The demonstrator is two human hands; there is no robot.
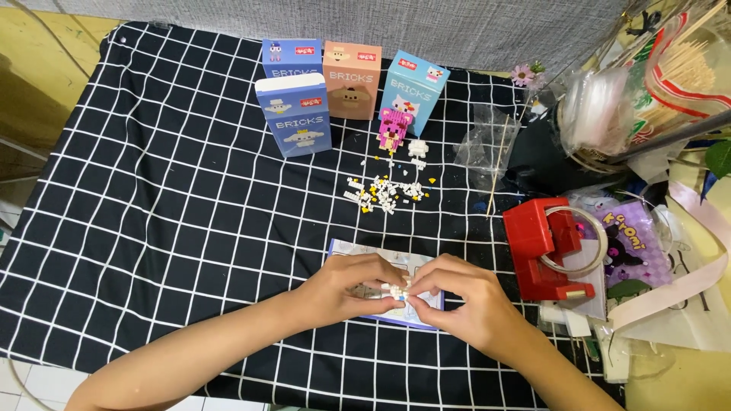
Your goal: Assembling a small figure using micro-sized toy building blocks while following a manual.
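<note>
My left hand (346, 288) and my right hand (464, 297) meet over a printed instruction sheet (358, 251) lying on the black checked cloth (152, 190). Between their fingertips both pinch a small white brick piece (398, 290). Farther back lies a scatter of several tiny white and yellow bricks (384, 192). Beyond those stand a finished pink brick figure (391, 127) and a small white brick part (417, 148).
Several upright brick-set boxes stand at the back: a blue one (293, 114), a second blue one (292, 57), an orange one (351, 79), a light-blue one (413, 90). A red tape dispenser (544, 250), clear plastic bags (487, 144) and cluttered packets fill the right side.
</note>
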